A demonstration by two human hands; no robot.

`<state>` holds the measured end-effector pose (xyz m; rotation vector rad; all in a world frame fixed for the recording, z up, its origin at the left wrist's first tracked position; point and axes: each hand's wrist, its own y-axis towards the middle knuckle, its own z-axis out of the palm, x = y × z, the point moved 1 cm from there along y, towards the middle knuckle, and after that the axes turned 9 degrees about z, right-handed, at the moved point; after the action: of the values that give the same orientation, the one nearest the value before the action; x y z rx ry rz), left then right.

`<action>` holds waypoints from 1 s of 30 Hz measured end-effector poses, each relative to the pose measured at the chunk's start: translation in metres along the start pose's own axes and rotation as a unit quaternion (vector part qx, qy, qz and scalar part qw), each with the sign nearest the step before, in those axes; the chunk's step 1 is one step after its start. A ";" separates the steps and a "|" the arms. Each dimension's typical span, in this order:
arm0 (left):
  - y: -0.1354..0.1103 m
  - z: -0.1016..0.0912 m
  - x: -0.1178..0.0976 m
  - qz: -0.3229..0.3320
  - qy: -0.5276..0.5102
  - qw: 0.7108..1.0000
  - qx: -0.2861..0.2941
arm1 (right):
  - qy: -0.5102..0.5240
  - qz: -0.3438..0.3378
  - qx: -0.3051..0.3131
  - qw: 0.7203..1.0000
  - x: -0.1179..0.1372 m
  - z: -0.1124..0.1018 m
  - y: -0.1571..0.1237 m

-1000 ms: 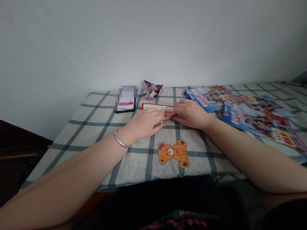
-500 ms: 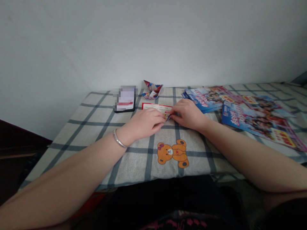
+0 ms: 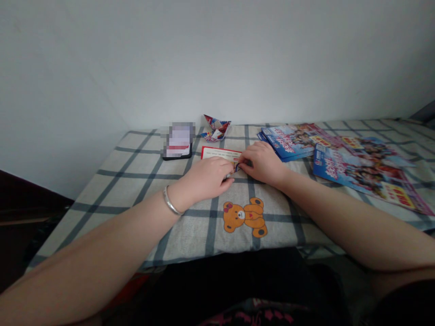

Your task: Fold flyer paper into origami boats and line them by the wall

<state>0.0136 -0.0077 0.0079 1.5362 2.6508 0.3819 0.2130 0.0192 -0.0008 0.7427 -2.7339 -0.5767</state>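
Observation:
A red-edged sheet of printed paper [image 3: 217, 154] lies on the checked cloth, partly covered by both hands. My left hand [image 3: 211, 177], with a silver bangle at the wrist, presses and pinches its near edge. Close beside it, my right hand [image 3: 261, 162] pinches the same edge between thumb and fingers. A small dark blue strip of the paper curls up in the gap between the fingertips. How the paper is folded under the fingers is hidden.
Behind the hands stand a phone [image 3: 178, 141] with a blurred screen and a folded paper shape [image 3: 217, 128] near the wall. Several colourful flyers [image 3: 356, 170] are spread at the right. A printed bear [image 3: 244, 217] decorates the tablecloth [image 3: 183, 235].
My right hand has shifted slightly left, nearer the left hand. The left thumb has moved a little down and toward me. Both hands stay on the paper.

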 end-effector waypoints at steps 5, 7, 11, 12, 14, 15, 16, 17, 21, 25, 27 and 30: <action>-0.001 0.002 -0.001 0.001 0.015 1.000 0.000 | 0.024 0.006 0.005 1.000 -0.005 0.004 0.002; -0.001 0.002 0.000 0.016 0.013 1.000 -0.002 | 0.036 0.013 0.001 0.999 -0.008 0.006 0.001; -0.001 0.003 0.004 0.033 0.014 0.999 0.004 | 0.056 0.044 -0.022 0.997 -0.018 0.012 0.000; -0.001 0.003 0.004 0.035 0.014 0.999 0.007 | 0.062 0.055 -0.023 0.996 -0.020 0.014 0.000; -0.001 0.002 0.004 0.036 0.013 0.999 0.011 | 0.070 0.073 0.001 0.995 -0.024 0.019 0.000; 0.000 0.002 0.004 0.036 0.013 0.999 0.012 | 0.071 0.076 0.018 0.994 -0.025 0.021 0.000; 0.000 0.002 0.004 0.037 0.014 0.999 0.013 | 0.070 0.079 0.036 0.994 -0.026 0.022 0.001; 0.000 0.002 0.004 0.038 0.015 0.999 0.013 | 0.067 0.085 0.052 0.993 -0.027 0.023 0.002; 0.000 0.005 0.005 0.041 0.022 0.999 0.006 | 0.039 0.134 0.088 0.986 -0.026 0.023 0.006; 0.001 0.007 0.006 0.041 0.023 0.999 -0.001 | 0.026 0.158 0.107 0.981 -0.023 0.020 0.008; 0.002 0.007 0.006 0.042 0.023 0.999 -0.004 | 0.023 0.162 0.111 0.980 -0.023 0.018 0.008; 0.002 0.006 0.006 0.040 0.025 0.999 -0.004 | 0.025 0.163 0.115 0.980 -0.024 0.018 0.008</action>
<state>0.0136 -0.0002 0.0033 1.6571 2.6259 0.4396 0.2234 0.0436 -0.0161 0.3350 -2.8190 -0.1705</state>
